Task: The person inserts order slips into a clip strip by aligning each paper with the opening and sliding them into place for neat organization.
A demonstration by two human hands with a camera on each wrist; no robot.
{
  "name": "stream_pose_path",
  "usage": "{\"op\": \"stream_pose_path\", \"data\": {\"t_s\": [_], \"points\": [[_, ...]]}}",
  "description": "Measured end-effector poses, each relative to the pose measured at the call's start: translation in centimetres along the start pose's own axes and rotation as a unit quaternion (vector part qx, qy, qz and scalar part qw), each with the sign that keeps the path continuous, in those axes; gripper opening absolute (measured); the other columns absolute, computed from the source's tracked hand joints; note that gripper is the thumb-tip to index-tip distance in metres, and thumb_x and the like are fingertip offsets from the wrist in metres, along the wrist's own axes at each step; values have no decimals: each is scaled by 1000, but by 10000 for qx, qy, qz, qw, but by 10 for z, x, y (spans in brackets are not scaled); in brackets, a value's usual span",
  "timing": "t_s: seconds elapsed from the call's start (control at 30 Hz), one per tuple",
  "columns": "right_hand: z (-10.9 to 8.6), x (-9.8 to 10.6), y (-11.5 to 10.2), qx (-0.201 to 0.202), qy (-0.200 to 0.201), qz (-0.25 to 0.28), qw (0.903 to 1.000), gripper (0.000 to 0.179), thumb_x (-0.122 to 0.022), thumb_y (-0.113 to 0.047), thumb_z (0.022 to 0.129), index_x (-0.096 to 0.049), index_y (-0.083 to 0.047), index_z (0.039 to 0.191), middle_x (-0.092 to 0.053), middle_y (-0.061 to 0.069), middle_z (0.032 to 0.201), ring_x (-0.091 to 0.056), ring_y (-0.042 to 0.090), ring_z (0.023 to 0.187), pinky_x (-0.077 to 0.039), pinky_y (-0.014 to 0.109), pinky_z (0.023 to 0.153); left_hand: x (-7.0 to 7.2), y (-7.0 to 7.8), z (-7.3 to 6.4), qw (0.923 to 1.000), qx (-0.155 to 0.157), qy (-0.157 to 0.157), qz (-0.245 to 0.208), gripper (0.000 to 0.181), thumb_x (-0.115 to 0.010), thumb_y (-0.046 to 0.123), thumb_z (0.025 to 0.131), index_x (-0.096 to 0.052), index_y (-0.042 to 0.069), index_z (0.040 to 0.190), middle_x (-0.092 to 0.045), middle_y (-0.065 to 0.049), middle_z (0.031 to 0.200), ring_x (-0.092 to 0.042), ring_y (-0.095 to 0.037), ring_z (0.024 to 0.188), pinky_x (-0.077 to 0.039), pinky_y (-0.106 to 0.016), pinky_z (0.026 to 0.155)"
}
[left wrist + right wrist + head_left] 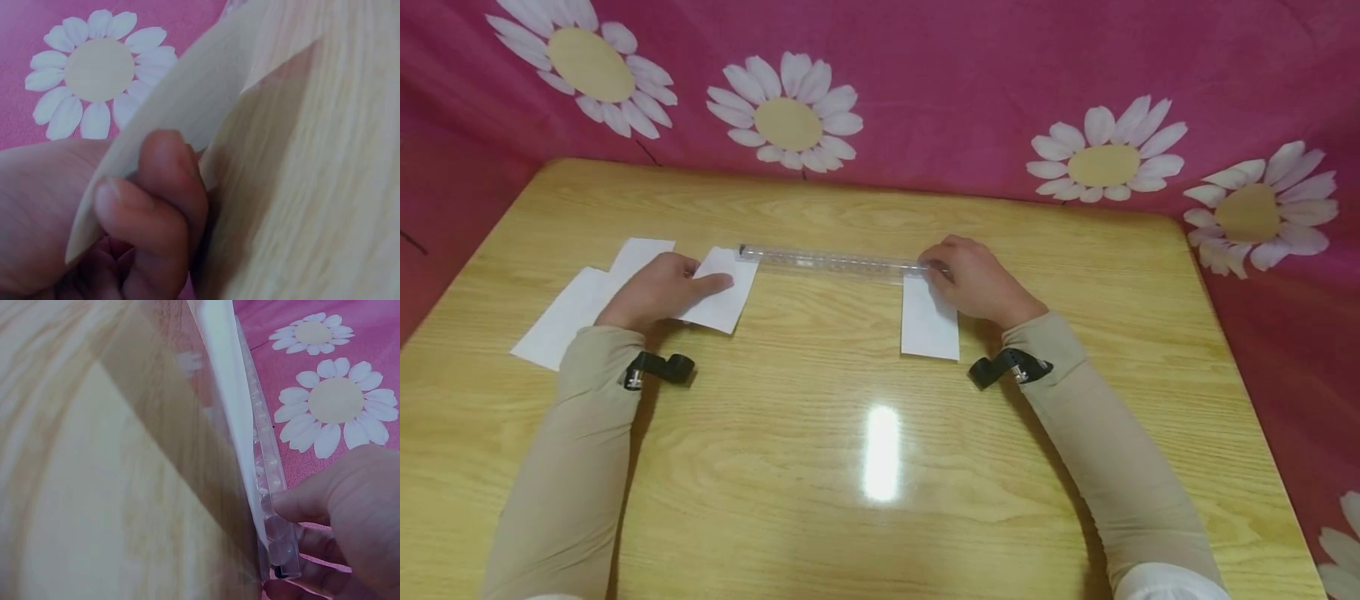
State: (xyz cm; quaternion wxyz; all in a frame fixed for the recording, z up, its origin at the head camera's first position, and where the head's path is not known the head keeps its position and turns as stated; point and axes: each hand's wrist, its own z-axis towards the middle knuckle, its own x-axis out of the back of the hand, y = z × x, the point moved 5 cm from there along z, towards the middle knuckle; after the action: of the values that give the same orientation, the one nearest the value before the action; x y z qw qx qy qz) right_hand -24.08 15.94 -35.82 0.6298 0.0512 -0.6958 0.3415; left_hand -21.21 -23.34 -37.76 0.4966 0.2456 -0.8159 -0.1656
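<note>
My left hand (658,287) pinches a white paper card (730,292) between thumb and fingers; the left wrist view shows the card (187,100) bent, with curled fingers behind it. My right hand (973,279) grips the right end of a long clear plastic strip (827,262). In the right wrist view the strip (269,450) has round clear shapes along it and a small dark spot at its end. A second white paper card (928,325) stands below that end, partly covered by the right hand. The strip's left end meets the card in the left hand.
Two more white paper pieces (561,321) lie overlapping on the wooden table (775,467), beside and partly behind the left hand. A pink cloth (925,92) with white daisies hangs behind the table's far edge. Each wrist wears a small black camera mount (658,368).
</note>
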Motion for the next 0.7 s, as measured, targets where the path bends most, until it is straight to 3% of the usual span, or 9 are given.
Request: {"op": "stream_pose_path", "data": {"t_s": [0.17,0.37,0.7], "points": [[1,0,-1,19,1,10,10000,32,-57,-16,103,-68,1,128,-70,19,117,-64,35,112,-49,49,105,-3,3,-1,9998,-114,181,60,69,-56,64,98,-67,0,119,-51,-7,85,-48,-27,90,-40,-36,74],[2,-1,1,5,-7,-49,10000,32,-58,-17,103,-68,1,128,-70,19,116,-64,34,111,-49,49,104,-5,3,-3,9994,-108,340,-8,67,-57,61,98,-65,-1,120,-47,-8,85,-47,-28,91,-39,-37,75],[0,0,0,76,38,-31,10000,32,-58,-16,103,-68,2,127,-70,20,115,-64,35,109,-50,50,103,-7,5,-2,9978,-307,539,-233,56,-60,56,98,-68,2,107,-47,-1,74,-46,-21,77,-38,-34,67]]}}
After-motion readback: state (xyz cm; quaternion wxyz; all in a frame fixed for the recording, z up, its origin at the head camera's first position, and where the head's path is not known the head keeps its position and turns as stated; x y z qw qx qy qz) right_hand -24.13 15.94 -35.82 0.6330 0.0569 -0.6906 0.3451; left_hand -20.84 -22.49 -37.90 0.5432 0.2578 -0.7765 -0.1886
